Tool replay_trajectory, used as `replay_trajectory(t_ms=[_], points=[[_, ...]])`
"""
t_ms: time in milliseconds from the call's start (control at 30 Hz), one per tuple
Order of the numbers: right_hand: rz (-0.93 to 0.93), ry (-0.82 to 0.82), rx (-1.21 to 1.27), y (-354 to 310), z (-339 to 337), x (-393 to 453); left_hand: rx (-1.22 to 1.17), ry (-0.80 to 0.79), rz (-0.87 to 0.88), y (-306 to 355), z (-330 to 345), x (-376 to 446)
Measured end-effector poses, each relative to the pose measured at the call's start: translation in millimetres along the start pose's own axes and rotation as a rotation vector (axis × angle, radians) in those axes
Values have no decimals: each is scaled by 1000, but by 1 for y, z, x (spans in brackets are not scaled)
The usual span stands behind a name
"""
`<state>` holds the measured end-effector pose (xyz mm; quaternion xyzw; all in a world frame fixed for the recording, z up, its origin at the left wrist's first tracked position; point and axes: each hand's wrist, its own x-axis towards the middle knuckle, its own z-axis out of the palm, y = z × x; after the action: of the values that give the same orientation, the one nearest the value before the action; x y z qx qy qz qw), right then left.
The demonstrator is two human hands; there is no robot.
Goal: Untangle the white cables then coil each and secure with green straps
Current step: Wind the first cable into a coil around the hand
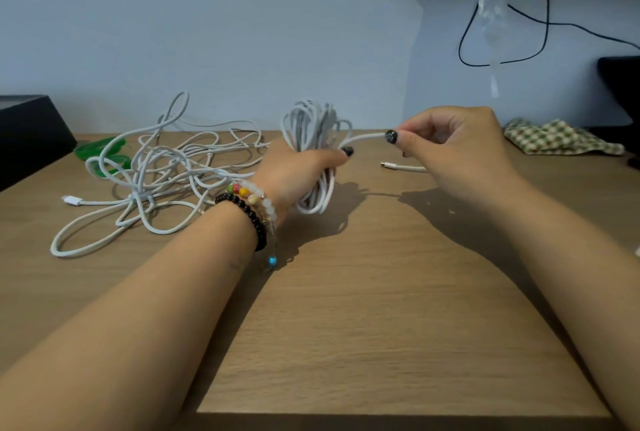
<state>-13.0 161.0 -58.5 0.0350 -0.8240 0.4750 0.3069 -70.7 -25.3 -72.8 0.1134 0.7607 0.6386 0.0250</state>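
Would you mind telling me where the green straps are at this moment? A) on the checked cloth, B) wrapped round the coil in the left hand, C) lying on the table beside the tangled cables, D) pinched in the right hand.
C: the green straps lie on the table at the far left edge of the tangled cables, touched by neither hand.

Near the far edge of the tabletop (346, 326), left of its middle, we see the loose cables (166, 171) lying in a heap, the straps (100, 150) behind and partly under them. Our left hand (298, 171) holds the coiled cable (313, 139) upright above the middle. Our right hand (450, 143), right of it, pinches that cable's free end. A connector end (398, 166) lies between the hands. A cloth (557, 139) lies at the far right corner, a box (27, 136) at the far left.
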Motion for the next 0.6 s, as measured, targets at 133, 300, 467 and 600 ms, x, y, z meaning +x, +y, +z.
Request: replay_trajectory(t_ms=[133,300,467,600], points=[[36,28,-32,-1,-5,4,-209,285,-54,-4,-11,14],[-11,10,14,-3,-1,1,-347,177,-157,-6,-15,19],[-66,23,69,-3,0,-1,-358,13,-159,-8,-11,16],[-102,9,103,-3,0,-3,-348,-39,-140,-9,-5,12]])
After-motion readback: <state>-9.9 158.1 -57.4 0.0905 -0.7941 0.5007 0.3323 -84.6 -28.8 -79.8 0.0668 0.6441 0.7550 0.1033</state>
